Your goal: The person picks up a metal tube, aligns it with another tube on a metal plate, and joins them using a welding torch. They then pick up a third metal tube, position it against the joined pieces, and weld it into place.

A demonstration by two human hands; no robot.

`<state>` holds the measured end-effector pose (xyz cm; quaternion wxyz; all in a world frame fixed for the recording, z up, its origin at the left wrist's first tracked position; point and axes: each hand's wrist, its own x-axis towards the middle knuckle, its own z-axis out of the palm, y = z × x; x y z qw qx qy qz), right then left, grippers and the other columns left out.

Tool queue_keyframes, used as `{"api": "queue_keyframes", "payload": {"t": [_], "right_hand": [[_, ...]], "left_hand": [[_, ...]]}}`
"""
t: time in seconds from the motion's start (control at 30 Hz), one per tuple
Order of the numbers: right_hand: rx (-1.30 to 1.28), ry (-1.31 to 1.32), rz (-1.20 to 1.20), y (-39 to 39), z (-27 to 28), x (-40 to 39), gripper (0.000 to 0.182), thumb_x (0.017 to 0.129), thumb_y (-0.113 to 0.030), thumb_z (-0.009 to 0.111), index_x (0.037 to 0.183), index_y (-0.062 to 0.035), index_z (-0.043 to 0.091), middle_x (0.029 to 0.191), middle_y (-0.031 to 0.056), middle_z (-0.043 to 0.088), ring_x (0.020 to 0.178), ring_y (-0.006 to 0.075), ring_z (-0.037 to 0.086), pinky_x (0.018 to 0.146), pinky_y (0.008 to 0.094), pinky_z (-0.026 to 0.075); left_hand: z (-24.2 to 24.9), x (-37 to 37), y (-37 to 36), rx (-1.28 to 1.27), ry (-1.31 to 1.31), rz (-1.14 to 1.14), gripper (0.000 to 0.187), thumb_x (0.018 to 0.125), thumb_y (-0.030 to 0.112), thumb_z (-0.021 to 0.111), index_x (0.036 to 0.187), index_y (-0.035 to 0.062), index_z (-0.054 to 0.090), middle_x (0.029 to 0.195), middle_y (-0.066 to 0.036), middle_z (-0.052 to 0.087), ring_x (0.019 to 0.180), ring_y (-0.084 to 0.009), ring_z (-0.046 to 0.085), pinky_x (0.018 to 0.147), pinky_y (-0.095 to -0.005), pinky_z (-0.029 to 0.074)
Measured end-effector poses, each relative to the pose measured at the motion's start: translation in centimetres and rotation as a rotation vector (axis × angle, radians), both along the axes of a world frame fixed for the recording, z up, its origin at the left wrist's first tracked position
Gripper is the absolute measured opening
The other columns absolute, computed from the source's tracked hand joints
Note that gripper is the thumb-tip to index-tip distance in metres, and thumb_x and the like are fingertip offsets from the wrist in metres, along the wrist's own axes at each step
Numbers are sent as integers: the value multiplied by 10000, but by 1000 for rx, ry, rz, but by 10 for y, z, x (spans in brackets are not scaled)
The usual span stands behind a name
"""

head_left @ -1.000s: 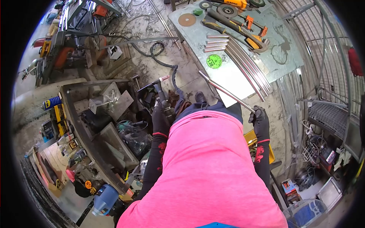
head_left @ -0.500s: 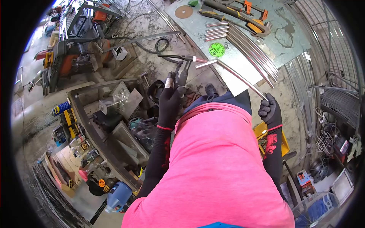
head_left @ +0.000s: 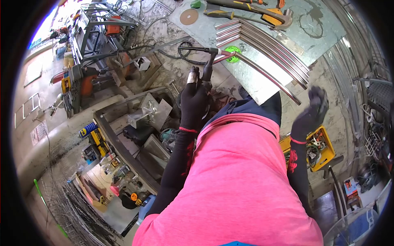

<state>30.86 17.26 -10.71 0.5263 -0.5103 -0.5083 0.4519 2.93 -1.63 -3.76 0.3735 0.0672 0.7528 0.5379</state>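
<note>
My left hand (head_left: 193, 102), in a dark glove with white tape on a finger, is closed around the handle of a TIG welding torch (head_left: 208, 67). The torch's pale nozzle points right, close to the corner of a bent metal tube (head_left: 266, 75). That tube lies across the near part of the metal table, its long end jutting past the edge. My right hand (head_left: 311, 112), gloved too, is apart from the tube's end with fingers stretched out and nothing in them. Beyond the tube lies a row of several similar bent tubes (head_left: 273, 51). A green round label (head_left: 233, 49) shows beside the tube's corner.
A hammer (head_left: 281, 19), an orange-and-black clamp and a brown disc (head_left: 188, 17) lie on the table (head_left: 328, 35). To the left stands a bin (head_left: 123, 158) of scrap. At right are a yellow toolbox (head_left: 326, 153) and long metal bars (head_left: 342, 74). A cable (head_left: 174, 55) trails across the floor.
My right hand has let go of the bent tube and moved right, its fingers opening. The tube's corner now sits further onto the table. My left hand still holds the torch.
</note>
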Motion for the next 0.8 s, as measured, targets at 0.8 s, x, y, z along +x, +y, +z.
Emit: {"api": "queue_keyframes", "payload": {"t": [0.8], "right_hand": [[-264, 758, 490, 16, -51, -205, 387, 1159, -192, 458, 1397, 61, 628, 1306, 155, 728, 1230, 231, 699, 1104, 367, 538]], "left_hand": [[3, -2, 20, -151, 139, -40, 521, 1058, 176, 663, 1540, 19, 539, 900, -6, 655, 698, -62, 575, 592, -260, 463]]}}
